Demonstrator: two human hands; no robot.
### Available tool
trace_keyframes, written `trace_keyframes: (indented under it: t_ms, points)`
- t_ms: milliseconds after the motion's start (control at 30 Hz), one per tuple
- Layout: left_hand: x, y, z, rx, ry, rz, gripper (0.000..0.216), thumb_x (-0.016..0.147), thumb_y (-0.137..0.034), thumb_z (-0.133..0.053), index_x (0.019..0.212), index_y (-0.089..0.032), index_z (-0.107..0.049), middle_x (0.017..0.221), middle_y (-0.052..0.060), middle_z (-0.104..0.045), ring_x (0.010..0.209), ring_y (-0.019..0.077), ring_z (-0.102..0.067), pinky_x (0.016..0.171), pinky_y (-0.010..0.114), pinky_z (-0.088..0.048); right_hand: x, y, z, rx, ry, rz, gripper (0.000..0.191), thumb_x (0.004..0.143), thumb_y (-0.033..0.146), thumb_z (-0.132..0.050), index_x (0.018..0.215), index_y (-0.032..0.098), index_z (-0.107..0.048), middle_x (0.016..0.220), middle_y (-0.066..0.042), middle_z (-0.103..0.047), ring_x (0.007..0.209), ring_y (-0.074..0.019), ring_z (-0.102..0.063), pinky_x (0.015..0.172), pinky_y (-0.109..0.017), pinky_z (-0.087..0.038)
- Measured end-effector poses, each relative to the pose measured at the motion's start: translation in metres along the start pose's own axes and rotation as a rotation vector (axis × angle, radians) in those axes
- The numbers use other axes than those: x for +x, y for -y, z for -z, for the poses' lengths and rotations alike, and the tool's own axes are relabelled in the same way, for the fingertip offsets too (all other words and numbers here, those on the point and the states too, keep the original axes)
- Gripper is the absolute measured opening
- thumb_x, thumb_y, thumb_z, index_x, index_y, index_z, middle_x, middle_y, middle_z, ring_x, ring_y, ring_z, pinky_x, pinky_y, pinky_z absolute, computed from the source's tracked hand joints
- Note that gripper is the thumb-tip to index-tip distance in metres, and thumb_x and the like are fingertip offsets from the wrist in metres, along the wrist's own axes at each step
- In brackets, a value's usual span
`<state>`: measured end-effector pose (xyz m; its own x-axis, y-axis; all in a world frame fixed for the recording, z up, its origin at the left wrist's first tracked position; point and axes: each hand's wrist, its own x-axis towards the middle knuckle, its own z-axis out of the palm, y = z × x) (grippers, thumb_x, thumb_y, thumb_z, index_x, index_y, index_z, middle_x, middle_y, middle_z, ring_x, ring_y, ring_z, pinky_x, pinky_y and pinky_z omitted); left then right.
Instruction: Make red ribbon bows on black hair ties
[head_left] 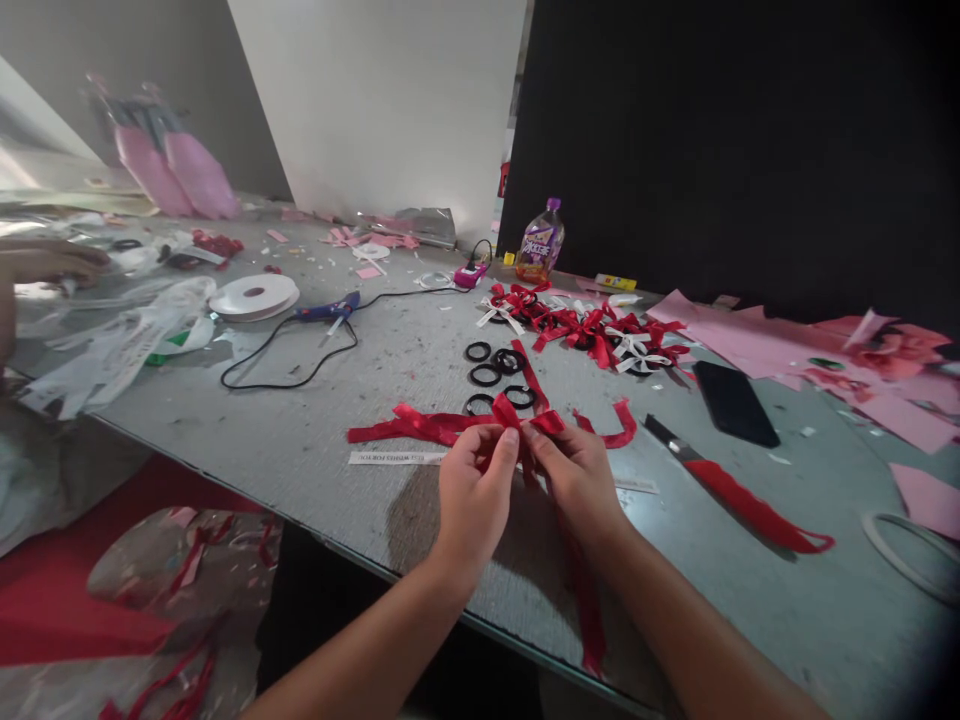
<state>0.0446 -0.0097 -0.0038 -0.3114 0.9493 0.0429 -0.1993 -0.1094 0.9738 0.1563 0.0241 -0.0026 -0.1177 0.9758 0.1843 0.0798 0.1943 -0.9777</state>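
Both hands meet over the table, pinching a red ribbon (pixel 546 422) that is looped like a bow. My left hand (pixel 478 480) is closed on its left side, thumb against the fingers. My right hand (pixel 574 470) grips the other side, fingertips close to the left ones. Just beyond them lie several black hair ties (pixel 485 375). Red ribbon strips (pixel 405 422) spread out to the left, and a printed white ribbon (pixel 396 458) lies under them. One long red tail hangs toward the table's front edge. The knot itself is mostly hidden by my fingers.
Finished red and white bows (pixel 592 330) are heaped at the back. A red-handled knife (pixel 735 490) and black phone (pixel 736 403) lie right. A glue gun (pixel 328 308) with a cord, ribbon spool (pixel 255 297) and drink bottle (pixel 541 245) stand farther off. Another person's hand (pixel 56 262) is at left.
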Motion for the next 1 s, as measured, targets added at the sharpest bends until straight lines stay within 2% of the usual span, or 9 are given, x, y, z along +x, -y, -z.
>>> trace_keyframes:
  t_ms: [100, 233, 400, 533, 633, 800, 1000]
  points:
    - [0.0019, 0.0011, -0.0001, -0.068, 0.019, 0.046, 0.021, 0.086, -0.035, -0.065, 0.083, -0.015, -0.069, 0.078, 0.004, -0.070, 0.073, 0.0131, -0.062, 0.069, 0.023, -0.047, 0.0022, -0.0013, 0.0041, -0.051, 0.026, 0.027, 0.030, 0.087, 0.043, -0.064, 0.074, 0.017, -0.064, 0.062, 0.002, -0.053, 0.056, -0.0121, -0.046, 0.053, -0.026, -0.037]
    - [0.0020, 0.0030, 0.0005, -0.115, 0.053, 0.103, 0.023, 0.083, -0.036, -0.068, 0.088, -0.014, -0.071, 0.082, 0.004, -0.072, 0.076, 0.0133, -0.062, 0.071, 0.023, -0.047, 0.0047, 0.0014, 0.0085, -0.115, 0.016, 0.072, 0.029, 0.088, 0.042, -0.064, 0.072, 0.017, -0.063, 0.065, 0.000, -0.055, 0.062, -0.0143, -0.049, 0.057, -0.027, -0.038]
    - [0.0030, 0.0041, 0.0027, -0.061, 0.036, 0.078, 0.024, 0.083, -0.038, -0.068, 0.077, -0.015, -0.071, 0.072, 0.002, -0.067, 0.070, 0.0117, -0.057, 0.064, 0.022, -0.043, 0.0051, 0.0060, 0.0105, -0.202, 0.038, 0.193, 0.029, 0.088, 0.037, -0.065, 0.066, 0.018, -0.064, 0.071, -0.002, -0.058, 0.071, -0.0159, -0.052, 0.065, -0.028, -0.040]
    - [0.0037, 0.0028, 0.0028, -0.111, -0.002, 0.085, 0.026, 0.083, -0.038, -0.069, 0.071, -0.015, -0.068, 0.067, 0.000, -0.064, 0.062, 0.0094, -0.053, 0.059, 0.021, -0.041, 0.0037, 0.0035, 0.0070, -0.065, 0.050, 0.057, 0.026, 0.087, 0.043, -0.066, 0.079, 0.018, -0.069, 0.068, -0.001, -0.059, 0.063, -0.0140, -0.052, 0.059, -0.027, -0.041]
    - [0.0032, 0.0013, 0.0020, -0.174, 0.013, 0.109, 0.024, 0.083, -0.035, -0.069, 0.071, -0.015, -0.067, 0.064, 0.000, -0.063, 0.059, 0.0094, -0.054, 0.057, 0.021, -0.042, 0.0028, 0.0018, 0.0038, -0.003, 0.074, -0.048, 0.031, 0.083, 0.047, -0.069, 0.078, 0.016, -0.069, 0.061, 0.000, -0.059, 0.056, -0.0130, -0.051, 0.053, -0.026, -0.040]
    - [0.0026, 0.0012, 0.0022, -0.212, -0.011, 0.107, 0.021, 0.082, -0.031, -0.070, 0.071, -0.014, -0.066, 0.068, 0.000, -0.064, 0.062, 0.0084, -0.054, 0.060, 0.020, -0.042, 0.0033, 0.0025, 0.0025, 0.012, 0.063, -0.074, 0.030, 0.081, 0.046, -0.072, 0.078, 0.016, -0.071, 0.066, 0.000, -0.061, 0.060, -0.0122, -0.051, 0.056, -0.026, -0.040]
    - [0.0039, 0.0046, 0.0037, -0.352, -0.001, 0.141, 0.015, 0.081, -0.028, -0.072, 0.078, -0.014, -0.069, 0.075, 0.002, -0.068, 0.070, 0.0107, -0.060, 0.070, 0.023, -0.047, 0.0030, -0.0009, 0.0047, 0.081, 0.026, -0.159, 0.032, 0.077, 0.047, -0.076, 0.073, 0.016, -0.070, 0.059, 0.001, -0.057, 0.055, -0.0113, -0.047, 0.053, -0.026, -0.036]
